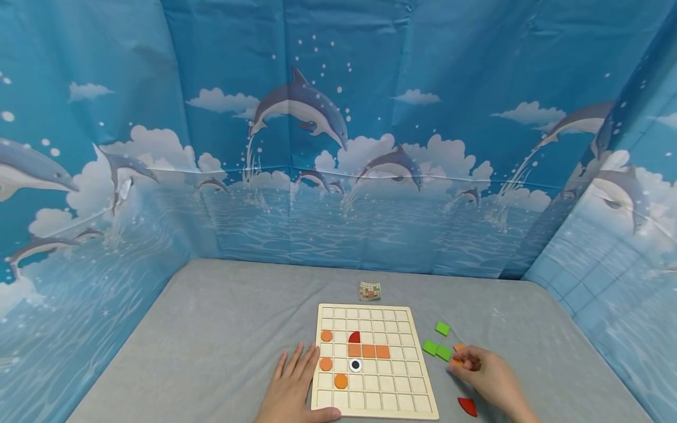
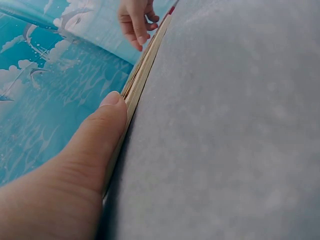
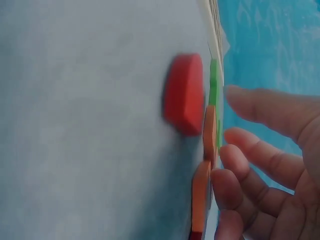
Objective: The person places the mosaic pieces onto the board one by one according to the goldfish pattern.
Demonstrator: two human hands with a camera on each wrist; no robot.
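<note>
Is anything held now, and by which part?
Whether the right hand grips the orange tile beside it cannot be told; the left hand only rests against the board.

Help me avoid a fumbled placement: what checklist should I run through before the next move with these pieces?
1. Left hand touching the board at its edge: ok.
2. Bare cells on the board: ok, many.
3. Right hand firmly pinching an orange piece: cannot tell; fingertips are at it.
4. Green tiles on the board: not ok, they lie beside it.
5. Picture card readable: cannot tell, too small.
</note>
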